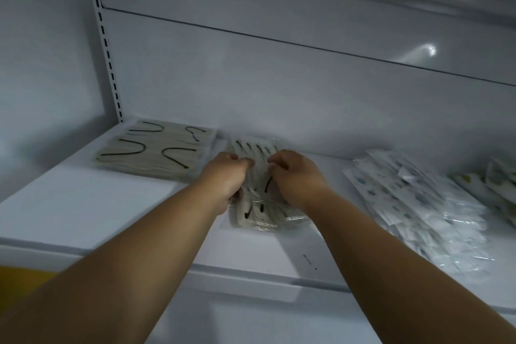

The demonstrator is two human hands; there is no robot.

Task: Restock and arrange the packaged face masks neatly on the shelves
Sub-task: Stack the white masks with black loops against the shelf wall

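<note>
A clear pack of beige face masks with black ear loops (258,195) lies on the white shelf (83,204) in the middle. My left hand (226,179) grips its left side, fingers curled over the plastic. On the pack's right side my right hand (296,176) pinches it near the top. A flat stack of the same beige mask packs (156,151) sits at the back left of the shelf, apart from both hands.
A fanned pile of white mask packs with blue print (418,204) lies on the shelf to the right, with more patterned packs (499,184) at the far right edge. The shelf's back wall (279,92) stands close behind. A slotted upright (109,64) runs up the left.
</note>
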